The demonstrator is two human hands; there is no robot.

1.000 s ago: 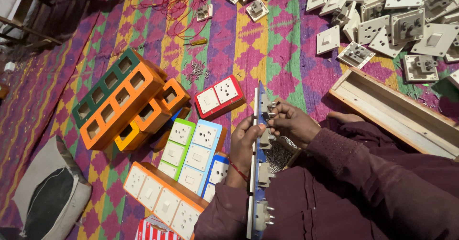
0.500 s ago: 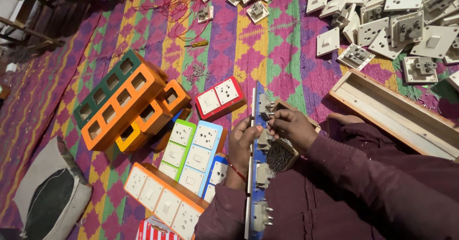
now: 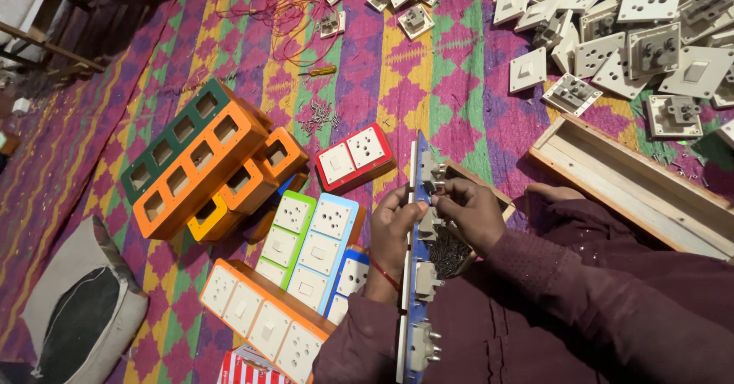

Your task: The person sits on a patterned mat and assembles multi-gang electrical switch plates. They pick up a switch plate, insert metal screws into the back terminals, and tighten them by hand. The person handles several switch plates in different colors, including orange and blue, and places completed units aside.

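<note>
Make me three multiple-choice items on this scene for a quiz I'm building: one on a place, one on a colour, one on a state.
1. Where does the small yellow screwdriver lie?
A. on the rug, above the screw pile
B. in the wooden tray
C. on the grey cushion

2. What colour is the frame of the two-module board just left of the blue panel's top end?
A. green
B. red
C. orange

3. How is the long blue panel held?
A. flat on the rug
B. leaning on the tray
C. on edge between both hands

Answers: 1 A, it lies on bare rug near the red wires. 2 B, its rim is red. 3 C, the left hand grips one side and the right hand works at the modules on the other.
</note>
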